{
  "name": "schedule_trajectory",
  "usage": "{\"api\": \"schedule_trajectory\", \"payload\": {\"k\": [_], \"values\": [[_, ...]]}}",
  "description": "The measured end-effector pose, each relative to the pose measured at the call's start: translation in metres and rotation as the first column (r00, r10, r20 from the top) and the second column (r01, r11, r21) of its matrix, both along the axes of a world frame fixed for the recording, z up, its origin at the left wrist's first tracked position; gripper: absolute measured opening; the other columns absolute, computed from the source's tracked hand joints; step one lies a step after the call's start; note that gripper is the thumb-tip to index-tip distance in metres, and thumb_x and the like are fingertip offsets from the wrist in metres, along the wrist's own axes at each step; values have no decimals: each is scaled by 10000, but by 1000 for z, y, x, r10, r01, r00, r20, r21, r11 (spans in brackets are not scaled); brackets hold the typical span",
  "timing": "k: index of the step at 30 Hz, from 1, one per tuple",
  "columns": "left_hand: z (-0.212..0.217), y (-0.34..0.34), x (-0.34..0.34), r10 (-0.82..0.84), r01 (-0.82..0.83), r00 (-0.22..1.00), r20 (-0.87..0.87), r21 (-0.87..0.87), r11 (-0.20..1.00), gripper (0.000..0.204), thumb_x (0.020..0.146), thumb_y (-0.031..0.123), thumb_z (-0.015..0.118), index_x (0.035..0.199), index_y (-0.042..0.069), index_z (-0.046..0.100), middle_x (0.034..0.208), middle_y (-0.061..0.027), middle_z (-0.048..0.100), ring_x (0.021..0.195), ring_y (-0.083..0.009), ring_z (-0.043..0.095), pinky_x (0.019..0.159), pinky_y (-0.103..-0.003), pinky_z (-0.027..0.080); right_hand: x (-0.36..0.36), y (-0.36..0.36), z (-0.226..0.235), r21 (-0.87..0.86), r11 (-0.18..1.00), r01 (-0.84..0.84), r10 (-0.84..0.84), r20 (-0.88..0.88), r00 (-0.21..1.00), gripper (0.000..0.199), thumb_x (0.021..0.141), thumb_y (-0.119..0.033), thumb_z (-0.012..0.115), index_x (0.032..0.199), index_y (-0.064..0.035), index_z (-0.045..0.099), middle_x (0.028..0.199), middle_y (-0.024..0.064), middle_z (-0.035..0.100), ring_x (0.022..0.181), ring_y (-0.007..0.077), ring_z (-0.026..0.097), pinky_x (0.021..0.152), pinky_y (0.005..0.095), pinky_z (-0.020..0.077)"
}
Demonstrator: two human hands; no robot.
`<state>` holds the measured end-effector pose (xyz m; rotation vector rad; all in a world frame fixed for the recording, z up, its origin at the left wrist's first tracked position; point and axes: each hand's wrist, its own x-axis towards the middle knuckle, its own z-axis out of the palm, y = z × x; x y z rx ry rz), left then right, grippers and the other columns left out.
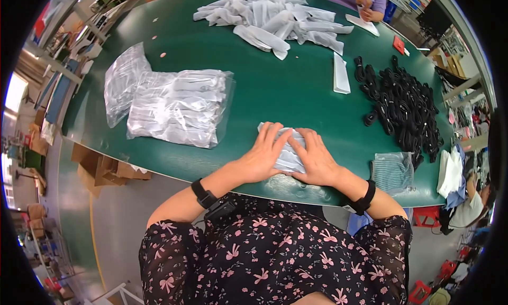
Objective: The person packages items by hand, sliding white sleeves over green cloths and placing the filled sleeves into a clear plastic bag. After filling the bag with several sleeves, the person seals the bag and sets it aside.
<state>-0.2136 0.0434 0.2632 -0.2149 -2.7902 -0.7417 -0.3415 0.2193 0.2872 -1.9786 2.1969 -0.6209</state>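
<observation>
A small stack of white flat packets (288,156) is shown lying on the green table (286,93), near its front edge and directly before the person. The stack is covered from both sides by the hands. The left hand (263,157) is laid flat over the left part of the stack, its fingers stretched and spread, so that its grip is open and nothing is enclosed. The right hand (316,159) is laid in the same way over the right part, palm down, fingers extended and meeting those of the left hand above the packets; nothing is clasped by it either. A black band is worn on each wrist.

To the left of the hands, well apart, a filled clear plastic bag (182,108) of white packets is seen, with a second clear bag (123,83) just beside it. At the far side of the table a loose heap of white packets (275,19) is spread. A single white packet (341,75) lies apart between that heap and a pile of black coiled cables (405,109) at the right. A striped cloth (392,171) rests at the right front edge. The hands of another person (365,6) are visible at the far edge.
</observation>
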Motion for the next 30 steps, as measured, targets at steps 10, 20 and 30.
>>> {"api": "schedule_trajectory", "payload": {"k": [10,20,30], "values": [[-3,-6,5,-25,25,1000,-6,-5,1000,973,729,275,813,1463,4,236,1372,-264,310,1272,-474,317,1065,-539,338,-3,-8,-8,-80,990,-116,116,-2,993,789,708,-183,781,1383,-3,414,1227,298,418,1108,444,446,952,506,404],[37,-37,43,404,-442,867,-292,-73,894,783,679,277,830,1307,-14,463,1248,-215,425,1166,-413,410,974,-501,379,-6,-11,-4,-44,998,-51,57,139,989,811,718,-151,771,1422,-11,393,1228,264,440,1107,408,472,975,444,418],[13,-80,70,788,-703,604,-121,384,598,99,876,22,617,965,16,575,850,-94,581,760,-198,559,717,-266,445,-18,-94,25,-57,973,-223,205,657,726,735,822,-300,735,1411,8,420,1275,140,506,1152,227,507,989,326,401]]}}
